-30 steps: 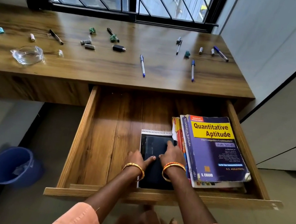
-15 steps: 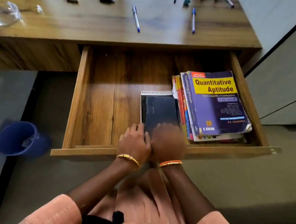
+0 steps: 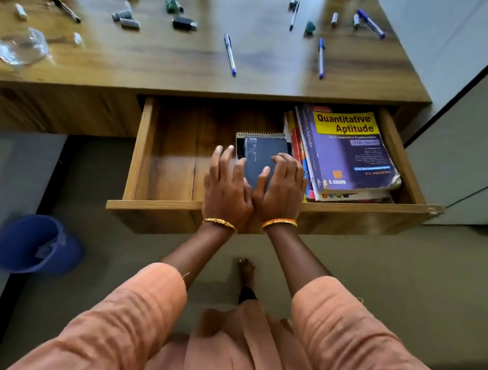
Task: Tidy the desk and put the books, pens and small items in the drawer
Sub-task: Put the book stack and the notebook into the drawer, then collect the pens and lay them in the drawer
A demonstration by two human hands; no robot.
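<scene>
Books (image 3: 347, 151) in the drawer (image 3: 170, 157), both hands (image 3: 227, 182) flat and released on the dark notebook (image 3: 261, 155); pens (image 3: 230, 54) and small items (image 3: 183, 23) left on the tabletop (image 3: 157, 75).

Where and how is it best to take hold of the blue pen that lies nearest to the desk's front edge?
Probably pinch the blue pen at mid-barrel from above, fingers on its two long sides. It lies flat on the desk, slightly angled, with bare wood on both sides.
</scene>
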